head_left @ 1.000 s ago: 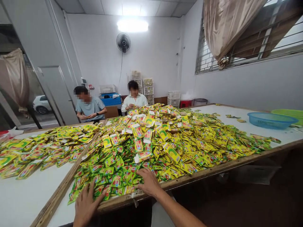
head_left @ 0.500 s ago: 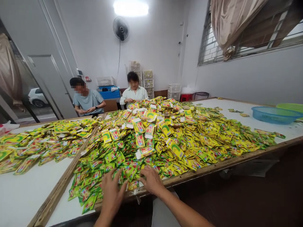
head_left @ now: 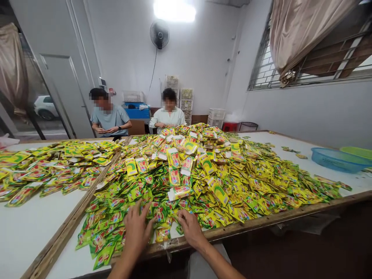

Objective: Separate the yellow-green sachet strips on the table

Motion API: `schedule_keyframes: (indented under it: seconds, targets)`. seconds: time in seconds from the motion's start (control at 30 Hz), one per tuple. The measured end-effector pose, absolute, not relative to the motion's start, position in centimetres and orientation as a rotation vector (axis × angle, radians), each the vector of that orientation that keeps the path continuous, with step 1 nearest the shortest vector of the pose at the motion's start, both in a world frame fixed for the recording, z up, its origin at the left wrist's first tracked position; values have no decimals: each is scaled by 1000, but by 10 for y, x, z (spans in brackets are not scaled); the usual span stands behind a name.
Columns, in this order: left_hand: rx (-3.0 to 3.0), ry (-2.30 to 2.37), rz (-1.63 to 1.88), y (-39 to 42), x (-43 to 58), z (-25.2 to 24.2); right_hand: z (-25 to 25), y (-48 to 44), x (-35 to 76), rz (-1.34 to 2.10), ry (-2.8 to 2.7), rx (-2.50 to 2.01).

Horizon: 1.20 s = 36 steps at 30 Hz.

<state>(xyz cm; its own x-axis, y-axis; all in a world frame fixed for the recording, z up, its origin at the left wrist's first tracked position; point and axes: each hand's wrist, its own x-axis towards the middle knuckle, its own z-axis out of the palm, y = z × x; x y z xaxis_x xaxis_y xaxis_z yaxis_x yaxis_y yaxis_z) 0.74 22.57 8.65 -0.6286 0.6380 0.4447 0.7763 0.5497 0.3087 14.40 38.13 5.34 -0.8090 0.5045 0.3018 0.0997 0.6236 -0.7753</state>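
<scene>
Left hand (head_left: 136, 226) and right hand (head_left: 190, 229) among packets (head_left: 114, 217)

The left is loose, fingers spread; whether the right grasps one cannot be told. The packets look shiny and crinkled, green and yellow with red print, heaped on the white surface (head_left: 65, 259) along its wooden rim (head_left: 255, 223). Yellow boxes (head_left: 217, 191) with white flaps lie on top. Beyond sits a person (head_left: 171, 118) in white.

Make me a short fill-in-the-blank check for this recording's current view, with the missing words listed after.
1. The left hand and right hand are at the near edge of a heap of packets whose main colours are green and ____.
2. In front of the lime-green basin stands a ____ basin.
3. Across the table are ____ other people.
4. Below the bright light on the far wall is a black ____.

Missing words: yellow; blue; two; fan.
</scene>
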Motion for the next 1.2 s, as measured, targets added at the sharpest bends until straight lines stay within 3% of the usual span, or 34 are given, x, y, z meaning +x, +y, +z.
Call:
schedule_keyframes:
  seconds: [0.13,0.7,1.03,1.13,1.2]
  targets:
    - [-1548,-2528,-1203,244,40,83,55,385,145,1263,-2332,-410]
    - [-1329,-2769,-1697,267,46,81,65,388,147,1617,-2038,-602]
    - [-1076,-2744,-2388,283,59,76,61,386,147,1714,-1954,-628]
    - [-943,-2660,-2443,284,56,71,60,385,148,1630,-2062,-672]
    - [-757,-2594,-2536,284,51,67,54,381,147,1388,-2179,-656]
